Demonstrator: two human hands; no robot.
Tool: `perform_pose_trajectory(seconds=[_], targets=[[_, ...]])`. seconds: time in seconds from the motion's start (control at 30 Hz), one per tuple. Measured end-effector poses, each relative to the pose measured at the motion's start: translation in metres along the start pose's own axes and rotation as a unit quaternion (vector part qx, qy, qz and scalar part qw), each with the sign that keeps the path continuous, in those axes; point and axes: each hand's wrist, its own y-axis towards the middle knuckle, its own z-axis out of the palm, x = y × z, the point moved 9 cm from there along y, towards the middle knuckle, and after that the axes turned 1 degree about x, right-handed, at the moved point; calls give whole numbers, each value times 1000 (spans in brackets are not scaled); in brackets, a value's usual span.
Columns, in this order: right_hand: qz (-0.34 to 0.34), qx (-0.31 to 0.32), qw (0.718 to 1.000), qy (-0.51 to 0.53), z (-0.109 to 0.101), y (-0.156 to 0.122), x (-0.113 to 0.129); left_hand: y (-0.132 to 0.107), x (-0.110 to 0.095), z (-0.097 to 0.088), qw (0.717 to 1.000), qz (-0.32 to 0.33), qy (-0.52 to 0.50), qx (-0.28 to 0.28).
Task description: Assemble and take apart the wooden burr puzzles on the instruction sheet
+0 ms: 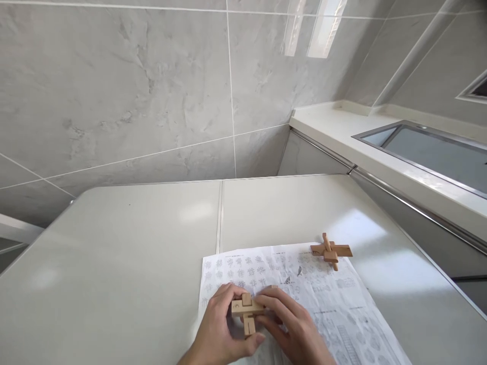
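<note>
My left hand [218,327] and my right hand [294,327] meet low in the head view, both closed around a small wooden puzzle assembly [246,310] of interlocked notched bars. The left fingers curl behind it and the thumb sits below it; the right fingers press on its right end. The hands rest over a printed instruction sheet [335,304] lying on the white table [133,253]. A second wooden cross-shaped puzzle [331,250] lies on the sheet's far right corner, apart from both hands.
The table has a seam down its middle and stands against a grey tiled wall [152,91]. To the right runs a white counter [342,126] with a steel sink [433,152], separated from the table by a gap.
</note>
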Motion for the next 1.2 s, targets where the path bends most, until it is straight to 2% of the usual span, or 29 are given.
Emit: perform_pose_trajectory(seconds=[0.13, 0.5, 0.93, 1.2], targets=[[2, 22, 1000, 3, -1, 1, -2, -1, 3, 1, 1000, -2, 1, -3], [-9, -4, 1000, 0, -2, 2, 0, 0, 2, 1, 1000, 0, -8, -11], [-20, 7, 1000, 7, -1, 8, 3, -2, 4, -1, 999, 9, -30, -27], [-25, -5, 1000, 8, -3, 11, 4, -3, 4, -3, 999, 17, -4, -41]])
